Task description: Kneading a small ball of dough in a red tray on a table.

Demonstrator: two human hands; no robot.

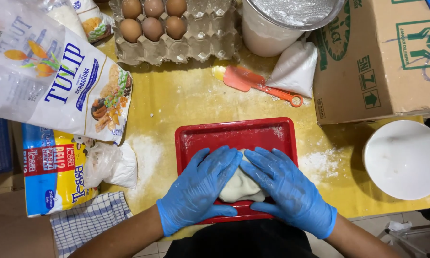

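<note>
I have the pale lump of dough [241,186] lying in the near half of the red tray [234,131], close to my body, likely so I can lean my weight down onto it. My left hand [200,188] and right hand [289,191], both in blue gloves, lie flat over the dough from either side, fingers spread and meeting at the tips above it; neither is closed around it, the palms just press and cup it. Loose flour [145,157] dusts the yellow table [186,95] left of the tray, probably to stop sticking. Beyond the tray lies a red spatula [253,82], farther back an egg carton [177,36]. Right of the tray stands a white bowl [405,159]; left of it lies a flour bag [57,71].
</note>
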